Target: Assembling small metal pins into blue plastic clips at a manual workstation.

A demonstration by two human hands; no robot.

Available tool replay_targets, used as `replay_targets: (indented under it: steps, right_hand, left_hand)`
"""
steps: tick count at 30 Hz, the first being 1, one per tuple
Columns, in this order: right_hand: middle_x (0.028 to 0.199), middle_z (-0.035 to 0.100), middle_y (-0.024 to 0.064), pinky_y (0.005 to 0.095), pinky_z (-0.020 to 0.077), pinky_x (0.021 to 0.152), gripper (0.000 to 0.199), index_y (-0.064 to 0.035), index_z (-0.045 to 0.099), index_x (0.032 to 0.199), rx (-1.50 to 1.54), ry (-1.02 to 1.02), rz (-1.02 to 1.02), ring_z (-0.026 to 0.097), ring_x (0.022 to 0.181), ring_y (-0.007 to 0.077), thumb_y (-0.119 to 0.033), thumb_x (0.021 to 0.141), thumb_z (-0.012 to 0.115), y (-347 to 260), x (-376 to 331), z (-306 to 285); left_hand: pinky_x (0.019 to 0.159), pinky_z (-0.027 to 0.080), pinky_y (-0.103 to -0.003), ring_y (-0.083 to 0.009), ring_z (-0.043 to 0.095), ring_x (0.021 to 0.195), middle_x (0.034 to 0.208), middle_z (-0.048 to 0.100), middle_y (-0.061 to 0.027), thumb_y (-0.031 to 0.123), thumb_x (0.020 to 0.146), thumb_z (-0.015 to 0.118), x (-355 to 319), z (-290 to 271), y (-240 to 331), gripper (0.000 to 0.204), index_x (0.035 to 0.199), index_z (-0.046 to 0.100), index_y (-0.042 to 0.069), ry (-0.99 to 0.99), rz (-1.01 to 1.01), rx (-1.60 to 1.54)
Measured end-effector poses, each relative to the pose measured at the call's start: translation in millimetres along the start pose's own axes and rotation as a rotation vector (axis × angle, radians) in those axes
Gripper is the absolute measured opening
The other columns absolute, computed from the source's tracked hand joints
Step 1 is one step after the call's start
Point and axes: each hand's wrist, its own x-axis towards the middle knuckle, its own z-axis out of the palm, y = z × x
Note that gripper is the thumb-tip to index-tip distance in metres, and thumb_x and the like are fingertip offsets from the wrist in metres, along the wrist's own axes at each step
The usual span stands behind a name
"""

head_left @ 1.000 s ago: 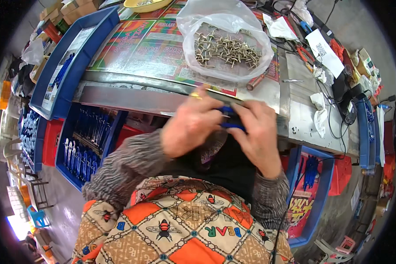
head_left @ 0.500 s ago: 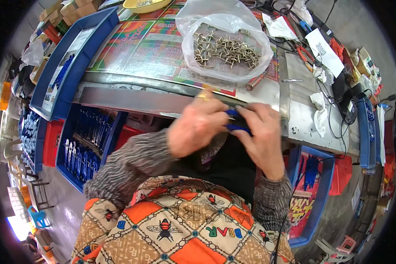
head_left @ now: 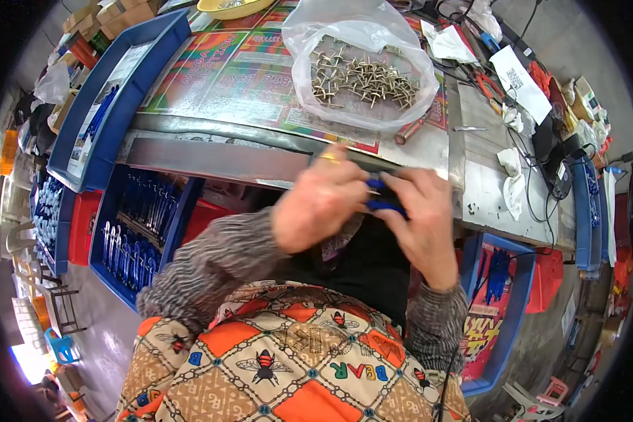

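Note:
Just in front of the bench edge, both hands meet around a small blue-handled tool (head_left: 387, 205); two blue arms of it show between them, and its exact kind is hidden by the fingers. My right hand (head_left: 425, 221) grips it from the right, thumb below and fingers above. My left hand (head_left: 315, 205), with a yellow band on one finger, is closed at the tool's left end and slightly blurred. What its fingertips pinch there cannot be seen. Beyond the hands, an open clear plastic bag (head_left: 299, 74) lies on the bench with many metal T-shaped pins (head_left: 373, 81) in it.
A blue tray (head_left: 130, 84) stands on the bench's left. Below it, a blue crate (head_left: 123, 288) holds rows of blue-handled metal tools (head_left: 130, 253). At right is another blue bin (head_left: 517, 316) with blue pieces. A red-brown cylinder (head_left: 408, 131), cables and papers lie on the bench (head_left: 218, 130).
Both hands have shifted very slightly to the right with the blue-handled tool between them. Their grip looks the same, and the things on the bench stay in place.

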Motion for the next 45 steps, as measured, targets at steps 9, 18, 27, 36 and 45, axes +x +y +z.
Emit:
replay_targets:
  steps: [9,18,27,36,45]
  right_hand:
    - [0.097,0.058,0.0116,0.0393,0.0397,0.082,0.037,-0.0024,0.063,0.101,-0.042,0.019,0.077,0.053,0.093,0.0303,-0.013,0.066,0.07,13.7,-14.7,-12.3]
    - [0.097,0.057,0.0113,0.0399,0.0378,0.083,0.037,-0.0019,0.062,0.101,0.072,0.025,-0.088,0.052,0.094,0.0304,-0.016,0.068,0.069,-15.7,14.5,20.9]
    - [0.095,0.058,0.0129,0.0393,0.0405,0.082,0.032,-0.0018,0.063,0.096,-0.025,0.055,0.149,0.053,0.091,0.0311,-0.013,0.067,0.069,14.9,-21.8,-13.9]
    - [0.096,0.058,0.0113,0.0393,0.0384,0.083,0.035,-0.0036,0.063,0.1,0.02,0.041,-0.065,0.053,0.092,0.0294,-0.016,0.069,0.069,-11.9,8.4,18.2]
    - [0.095,0.058,0.0124,0.0389,0.0402,0.082,0.03,-0.0014,0.063,0.095,0.054,0.033,0.041,0.053,0.091,0.0309,-0.011,0.067,0.068,-0.3,-4.7,3.8]
  left_hand:
    - [0.103,0.038,-0.049,-0.0305,0.061,0.085,0.086,0.062,-0.0116,0.003,0.067,0.07,16.6,27.6,6.7,0.012,0.071,0.058,0.003,0.012,0.027,-0.089]
    - [0.104,0.039,-0.048,-0.0297,0.064,0.083,0.087,0.065,-0.0128,0.0,0.059,0.074,-15.8,-27.1,-1.5,0.019,0.074,0.063,0.003,0.053,-0.083,0.039]
    - [0.102,0.038,-0.05,-0.0274,0.062,0.082,0.086,0.062,-0.012,0.002,0.065,0.07,22.2,31.7,11.7,0.015,0.072,0.057,0.003,0.026,0.07,-0.131]
    - [0.099,0.043,-0.046,-0.0279,0.063,0.077,0.08,0.062,-0.0121,0.0,0.063,0.074,-11.8,-18.5,-2.9,0.02,0.076,0.06,0.003,0.018,-0.108,-0.018]
    - [0.098,0.042,-0.047,-0.029,0.061,0.073,0.076,0.06,-0.0116,-0.002,0.063,0.072,1.6,7.7,0.3,0.021,0.076,0.056,0.004,0.089,-0.015,-0.083]
